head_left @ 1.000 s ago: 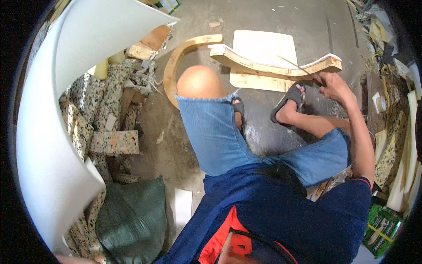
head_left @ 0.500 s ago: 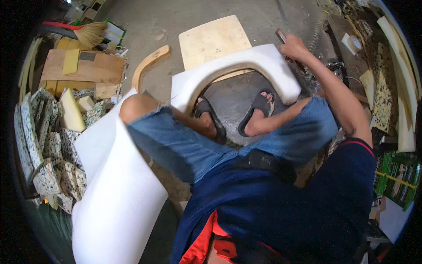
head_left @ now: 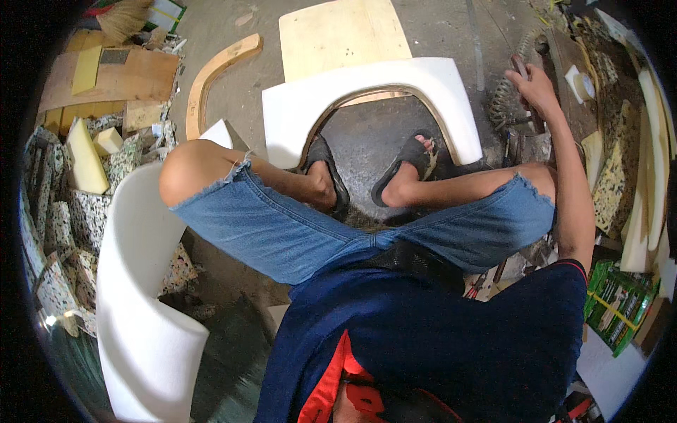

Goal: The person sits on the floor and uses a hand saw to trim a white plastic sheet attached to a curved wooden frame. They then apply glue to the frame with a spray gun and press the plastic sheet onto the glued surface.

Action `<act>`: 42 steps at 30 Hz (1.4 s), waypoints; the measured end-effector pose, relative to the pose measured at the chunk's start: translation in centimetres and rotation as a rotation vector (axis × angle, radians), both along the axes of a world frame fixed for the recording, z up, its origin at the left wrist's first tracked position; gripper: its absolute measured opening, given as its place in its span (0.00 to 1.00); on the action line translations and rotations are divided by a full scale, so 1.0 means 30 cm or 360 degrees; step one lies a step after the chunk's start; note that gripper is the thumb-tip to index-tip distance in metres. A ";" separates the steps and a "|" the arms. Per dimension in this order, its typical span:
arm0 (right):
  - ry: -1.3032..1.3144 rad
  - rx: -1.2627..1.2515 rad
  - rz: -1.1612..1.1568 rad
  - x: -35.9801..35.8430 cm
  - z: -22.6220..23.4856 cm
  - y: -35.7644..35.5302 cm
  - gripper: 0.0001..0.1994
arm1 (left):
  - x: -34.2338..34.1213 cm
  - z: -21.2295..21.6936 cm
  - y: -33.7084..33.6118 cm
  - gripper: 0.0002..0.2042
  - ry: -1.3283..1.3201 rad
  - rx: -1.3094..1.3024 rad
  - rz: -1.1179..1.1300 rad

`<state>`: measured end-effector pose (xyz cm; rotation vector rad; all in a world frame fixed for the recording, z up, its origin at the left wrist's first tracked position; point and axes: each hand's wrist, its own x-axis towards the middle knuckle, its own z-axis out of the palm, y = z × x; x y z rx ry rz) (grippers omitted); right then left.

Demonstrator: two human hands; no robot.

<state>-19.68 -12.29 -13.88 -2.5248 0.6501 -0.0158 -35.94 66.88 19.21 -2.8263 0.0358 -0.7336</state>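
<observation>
Right hand [head_left: 537,94] has swung outward, gripping a tool [head_left: 520,68].

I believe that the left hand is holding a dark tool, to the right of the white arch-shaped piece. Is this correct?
Not quite: in the head view, it is the right hand that holds the dark tool, to the right of the white arch-shaped piece.

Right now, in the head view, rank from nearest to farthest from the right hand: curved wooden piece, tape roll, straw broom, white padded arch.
From the right hand:
1. Tape roll, to its right.
2. White padded arch, to its left.
3. Curved wooden piece, left beyond the arch.
4. Straw broom, upper left.
</observation>
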 end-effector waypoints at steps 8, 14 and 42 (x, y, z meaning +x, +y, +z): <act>0.0211 -0.0025 0.0032 -0.105 -0.123 -0.173 0.30 | 0.032 -1.220 0.284 0.39 0.1700 0.0860 0.0823; 0.0177 -0.0129 -0.0060 -0.102 -0.147 -0.230 0.30 | -0.062 -1.423 0.382 0.24 0.2635 -0.0948 0.1559; 0.0189 0.0416 -0.0172 -0.075 -0.212 -0.234 0.23 | 1.029 -1.964 -1.676 0.44 0.0876 0.0274 -0.1303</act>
